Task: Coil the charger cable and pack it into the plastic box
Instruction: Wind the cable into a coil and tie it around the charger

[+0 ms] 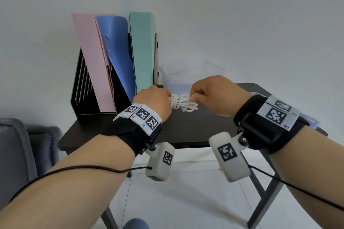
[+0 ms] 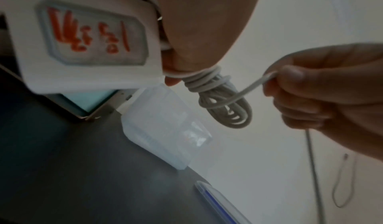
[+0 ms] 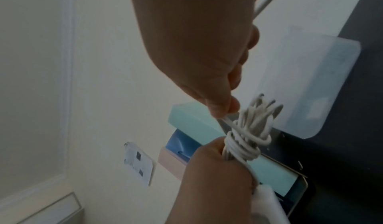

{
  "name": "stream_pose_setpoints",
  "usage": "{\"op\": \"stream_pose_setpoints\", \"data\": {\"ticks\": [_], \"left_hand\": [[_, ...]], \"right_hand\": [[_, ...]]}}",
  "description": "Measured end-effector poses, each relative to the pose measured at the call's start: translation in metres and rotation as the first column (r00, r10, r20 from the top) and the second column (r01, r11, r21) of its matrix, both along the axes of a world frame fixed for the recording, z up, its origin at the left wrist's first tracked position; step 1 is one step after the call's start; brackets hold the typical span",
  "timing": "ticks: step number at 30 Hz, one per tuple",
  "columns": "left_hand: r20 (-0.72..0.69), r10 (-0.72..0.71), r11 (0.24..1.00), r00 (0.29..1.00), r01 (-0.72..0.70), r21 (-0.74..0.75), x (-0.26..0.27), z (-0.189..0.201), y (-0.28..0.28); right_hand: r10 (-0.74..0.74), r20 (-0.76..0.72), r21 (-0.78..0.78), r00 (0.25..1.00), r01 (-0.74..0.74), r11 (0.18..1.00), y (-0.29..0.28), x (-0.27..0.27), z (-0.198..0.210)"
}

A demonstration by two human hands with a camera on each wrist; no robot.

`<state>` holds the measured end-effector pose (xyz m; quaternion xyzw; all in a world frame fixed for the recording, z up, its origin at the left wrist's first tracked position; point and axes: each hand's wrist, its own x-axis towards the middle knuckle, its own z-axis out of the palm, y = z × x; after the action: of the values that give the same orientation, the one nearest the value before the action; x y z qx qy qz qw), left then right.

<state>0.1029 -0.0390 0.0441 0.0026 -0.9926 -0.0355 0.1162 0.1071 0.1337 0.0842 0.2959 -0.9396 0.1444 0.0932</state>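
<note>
A white charger cable [image 1: 183, 103] is bundled into a coil with several turns wound round its middle, held in the air above the dark table [image 1: 195, 128]. My left hand [image 1: 154, 102] grips one end of the coil [image 2: 225, 111], with the white charger brick [image 2: 87, 36] against its palm. My right hand [image 1: 204, 95] pinches the loose cable end [image 2: 254, 85] beside the bundle [image 3: 254, 129]. The translucent plastic box [image 1: 186, 76] stands open on the table just behind both hands.
A black file holder with pink, blue and green folders [image 1: 115, 61] stands left of the box. The box's translucent lid [image 2: 217, 199] lies on the table at the right. A grey sofa [image 1: 16, 154] sits at the lower left.
</note>
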Motion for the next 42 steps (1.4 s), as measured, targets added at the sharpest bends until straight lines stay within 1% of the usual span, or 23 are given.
{"op": "stream_pose_setpoints", "data": {"ticks": [4,6,10,12,13,15,18,19,21,22,23,24,25,26,27,28,29,31,33,35,36,38,42], "left_hand": [[0.003,-0.119,0.989,0.993,0.119,-0.087,0.004,0.005,0.007],[0.020,-0.202,0.975,0.979,0.203,-0.088,0.003,0.007,0.010],[0.012,-0.353,0.933,0.935,0.353,-0.074,0.003,0.009,0.009],[-0.020,-0.414,0.909,0.910,0.412,-0.061,0.004,0.008,0.007],[-0.053,-0.436,0.900,0.899,0.435,-0.022,0.005,0.007,0.006],[-0.116,-0.462,0.873,0.880,0.474,0.117,0.008,0.005,0.004],[-0.116,-0.482,0.815,0.868,0.493,0.305,0.013,0.004,0.007],[-0.108,-0.483,0.797,0.869,0.488,0.356,0.014,0.003,0.009],[-0.111,-0.443,0.765,0.890,0.440,0.471,0.014,0.002,0.011],[-0.110,-0.400,0.730,0.910,0.388,0.562,0.013,0.001,0.012],[-0.109,-0.354,0.673,0.929,0.334,0.660,0.013,0.000,0.014],[-0.111,-0.308,0.605,0.945,0.284,0.744,0.012,0.000,0.016],[-0.118,-0.259,0.547,0.959,0.246,0.800,0.012,0.000,0.018],[-0.125,-0.211,0.521,0.970,0.219,0.825,0.012,0.000,0.021],[-0.128,-0.167,0.530,0.978,0.198,0.824,0.011,0.000,0.023],[-0.127,-0.130,0.567,0.983,0.179,0.804,0.010,0.001,0.024],[-0.120,-0.096,0.619,0.988,0.154,0.770,0.008,0.001,0.024],[-0.089,-0.058,0.752,0.994,0.102,0.651,0.005,0.002,0.021],[-0.040,-0.025,0.881,0.999,0.041,0.471,0.002,0.003,0.015],[-0.009,0.012,0.956,1.000,-0.009,0.292,0.002,0.003,0.009],[0.018,0.021,0.978,1.000,-0.025,0.209,0.002,0.002,0.007],[0.070,0.010,0.994,0.997,-0.017,0.104,0.003,-0.001,0.007],[0.153,-0.095,0.995,0.984,0.095,0.006,0.004,-0.012,0.019]], "right_hand": [[-0.006,0.097,-0.274,0.995,0.033,0.961,0.015,-0.009,-0.003],[0.021,0.158,-0.371,0.987,0.039,0.928,0.021,-0.014,-0.007],[0.117,0.283,-0.487,0.952,0.038,0.872,0.032,-0.021,-0.018],[0.164,0.335,-0.525,0.928,0.039,0.850,0.033,-0.023,-0.026],[0.179,0.355,-0.546,0.918,0.048,0.836,0.032,-0.024,-0.030],[0.221,0.413,-0.601,0.884,0.082,0.795,0.030,-0.024,-0.039],[0.328,0.506,-0.714,0.797,0.175,0.678,0.028,-0.023,-0.045],[0.340,0.516,-0.736,0.786,0.203,0.646,0.027,-0.022,-0.045],[0.355,0.507,-0.779,0.785,0.242,0.578,0.021,-0.020,-0.044],[0.374,0.495,-0.805,0.784,0.252,0.538,0.017,-0.020,-0.044],[0.377,0.486,-0.816,0.789,0.256,0.518,0.013,-0.020,-0.046],[0.344,0.490,-0.803,0.801,0.260,0.536,0.008,-0.021,-0.049],[0.275,0.503,-0.758,0.819,0.266,0.595,0.004,-0.019,-0.050],[0.183,0.511,-0.685,0.840,0.269,0.677,0.000,-0.017,-0.051],[0.097,0.500,-0.594,0.860,0.260,0.761,-0.004,-0.014,-0.051],[0.027,0.465,-0.487,0.885,0.230,0.842,-0.007,-0.010,-0.049],[-0.020,0.408,-0.365,0.913,0.184,0.913,-0.010,-0.006,-0.046],[-0.064,0.298,-0.130,0.953,0.107,0.986,-0.014,0.001,-0.037],[-0.082,0.220,0.077,0.972,0.067,0.995,-0.013,0.009,-0.024],[-0.060,0.164,0.213,0.985,0.024,0.977,-0.011,0.017,-0.011],[-0.039,0.142,0.261,0.989,0.001,0.965,-0.010,0.021,-0.005],[0.009,0.098,0.313,0.995,-0.040,0.949,-0.010,0.027,0.007],[0.111,0.018,0.255,0.994,-0.111,0.960,-0.015,0.027,0.017]]}}
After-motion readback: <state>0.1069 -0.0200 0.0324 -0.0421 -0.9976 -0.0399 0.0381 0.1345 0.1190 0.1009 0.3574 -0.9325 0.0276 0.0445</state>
